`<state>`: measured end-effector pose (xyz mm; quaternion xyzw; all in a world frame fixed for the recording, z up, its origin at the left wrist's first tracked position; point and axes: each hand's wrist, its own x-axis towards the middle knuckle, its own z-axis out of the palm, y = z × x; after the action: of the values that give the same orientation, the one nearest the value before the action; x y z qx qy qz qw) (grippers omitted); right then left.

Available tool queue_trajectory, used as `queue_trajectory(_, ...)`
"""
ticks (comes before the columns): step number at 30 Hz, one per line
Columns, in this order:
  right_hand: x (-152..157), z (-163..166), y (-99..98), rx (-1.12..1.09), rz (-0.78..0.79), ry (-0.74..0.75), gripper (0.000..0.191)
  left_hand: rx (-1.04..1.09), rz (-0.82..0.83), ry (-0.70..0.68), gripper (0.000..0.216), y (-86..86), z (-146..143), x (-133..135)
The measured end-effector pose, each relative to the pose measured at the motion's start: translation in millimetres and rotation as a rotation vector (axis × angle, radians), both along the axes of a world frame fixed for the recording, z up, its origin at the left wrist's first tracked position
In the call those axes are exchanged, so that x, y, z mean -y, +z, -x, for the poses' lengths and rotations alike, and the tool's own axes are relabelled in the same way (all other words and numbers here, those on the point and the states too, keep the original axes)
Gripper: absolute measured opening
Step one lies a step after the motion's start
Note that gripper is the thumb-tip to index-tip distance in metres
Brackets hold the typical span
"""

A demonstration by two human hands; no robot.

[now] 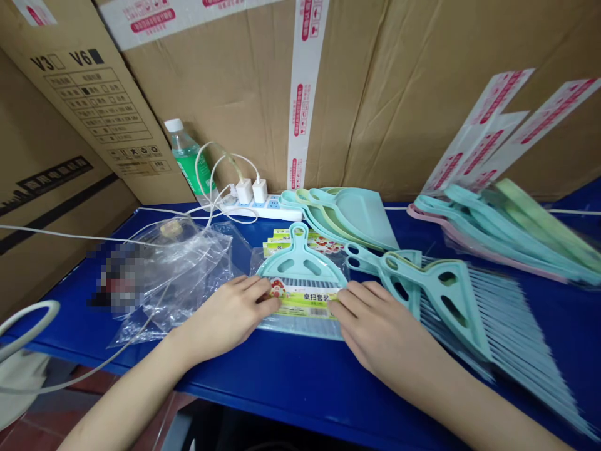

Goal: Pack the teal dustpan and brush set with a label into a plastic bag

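A light-blue hand brush (300, 260) lies in front of me with its looped handle pointing away, in what looks like clear plastic. Across its bristles rests a yellow-green and white label card (305, 302) with printed characters. My left hand (235, 310) pinches the card's left end, fingers closed. At the right end, my right hand (375, 326) has its fingers bent and closed on the card too. More label cards (282, 235) stick out behind the brush handle. Just right of my right hand lie loose light-blue brushes (451, 294) with long bristles.
Several dustpans (364, 216) are stacked at the back of the blue table (300, 382). Plastic-wrapped dustpans (511, 232) lie at the right. Clear plastic bags (188, 263) spread on the left. Behind them are a power strip (277, 212), white cables, a bottle (190, 160) and cardboard boxes (225, 88).
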<state>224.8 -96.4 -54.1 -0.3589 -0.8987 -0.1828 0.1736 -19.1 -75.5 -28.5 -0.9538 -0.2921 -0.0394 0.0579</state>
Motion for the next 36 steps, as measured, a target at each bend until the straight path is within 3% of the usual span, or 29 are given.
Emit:
queue_trajectory(28,-3.3,-1.9,-3.3,0.019,-0.024,-0.110,0.011,-0.016,0.022,0.015,0.022,1.4,0.0,1.3)
queue_trajectory(36,-1.1,-3.9,-4.0,0.033,-0.001,-0.096,0.027,0.063,-0.031,0.104,0.028,-5.3,3.9,-1.5)
